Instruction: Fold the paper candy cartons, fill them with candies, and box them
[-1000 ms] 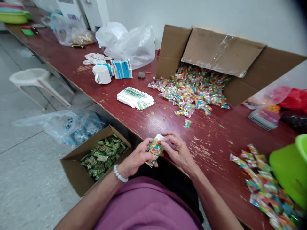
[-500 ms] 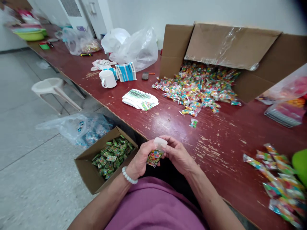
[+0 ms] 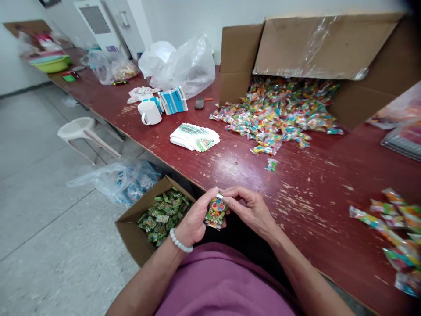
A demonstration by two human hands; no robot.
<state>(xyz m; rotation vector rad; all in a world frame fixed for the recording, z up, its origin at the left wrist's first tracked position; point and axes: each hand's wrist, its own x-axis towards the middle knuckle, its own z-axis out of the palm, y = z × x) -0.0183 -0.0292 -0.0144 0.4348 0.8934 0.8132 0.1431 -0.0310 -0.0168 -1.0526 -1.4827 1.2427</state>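
Note:
A small green candy box (image 3: 216, 213) with a colourful printed front stands upright between my hands, just off the table edge. My left hand (image 3: 195, 219), with a pale bead bracelet at the wrist, is closed around its side. At the top flap, the thumb and fingers of my right hand (image 3: 251, 210) pinch the box. Below and left of my hands, an open carton (image 3: 130, 235) holds many similar green boxes (image 3: 162, 217). A fanned stack of flat printed cartons (image 3: 194, 137) lies on the red table (image 3: 243, 175) ahead.
A big cardboard box (image 3: 319, 46) lies on its side, spilling wrapped candies (image 3: 279, 114) onto the table. More candy packets (image 3: 391, 228) lie at the right. A white mug (image 3: 150, 113) and plastic bags (image 3: 187, 66) are farther back. A stool (image 3: 79, 129) and a bag (image 3: 131, 182) are on the left.
The raised white flap on top of the small box is now folded down, and more of its printed front shows. The view has shifted slightly.

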